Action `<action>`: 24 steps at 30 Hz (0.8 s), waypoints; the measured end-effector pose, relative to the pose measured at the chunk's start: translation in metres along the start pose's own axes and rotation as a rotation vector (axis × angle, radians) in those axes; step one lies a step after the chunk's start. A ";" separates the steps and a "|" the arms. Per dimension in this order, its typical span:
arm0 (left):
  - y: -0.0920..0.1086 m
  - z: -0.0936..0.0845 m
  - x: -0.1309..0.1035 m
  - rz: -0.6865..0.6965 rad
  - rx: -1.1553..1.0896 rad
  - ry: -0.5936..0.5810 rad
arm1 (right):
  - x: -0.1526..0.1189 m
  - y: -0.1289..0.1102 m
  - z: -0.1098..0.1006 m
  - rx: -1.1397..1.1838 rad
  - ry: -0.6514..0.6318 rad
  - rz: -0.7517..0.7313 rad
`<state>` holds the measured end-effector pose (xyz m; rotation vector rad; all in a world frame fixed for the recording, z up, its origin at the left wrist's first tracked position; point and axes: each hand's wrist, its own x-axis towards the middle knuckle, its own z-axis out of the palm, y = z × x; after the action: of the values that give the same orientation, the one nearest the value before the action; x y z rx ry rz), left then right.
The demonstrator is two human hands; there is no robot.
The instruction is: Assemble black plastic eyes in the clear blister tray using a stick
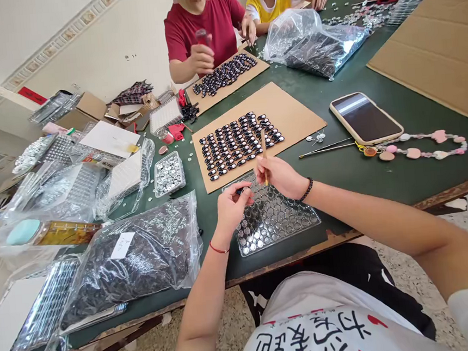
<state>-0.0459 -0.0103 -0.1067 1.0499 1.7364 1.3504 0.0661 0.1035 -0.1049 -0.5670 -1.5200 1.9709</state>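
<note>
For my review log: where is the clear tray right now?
In the head view, the clear tray lies near the green table's front edge, below the left hand and right hand, right of the labelled bag.

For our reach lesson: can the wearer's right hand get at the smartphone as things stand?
Probably yes: the smartphone lies uncovered, only small silvery parts and tweezers between, though the right hand holds a stick.

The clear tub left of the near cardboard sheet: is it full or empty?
Full, or nearly so: silvery pieces spread from side to side of the tub, hiding its bottom.
</note>
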 end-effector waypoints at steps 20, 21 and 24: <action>0.005 -0.002 -0.005 0.106 0.116 0.087 | -0.001 0.007 0.005 -0.389 -0.014 -0.088; 0.007 -0.004 -0.005 0.106 0.098 0.094 | 0.003 0.004 0.002 -0.361 0.004 -0.105; 0.011 -0.013 -0.004 0.125 0.078 0.132 | 0.033 -0.010 -0.018 -0.404 0.089 -0.206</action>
<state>-0.0533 -0.0176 -0.0931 1.1517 1.8592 1.4681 0.0555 0.1401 -0.0991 -0.6234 -1.8516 1.4735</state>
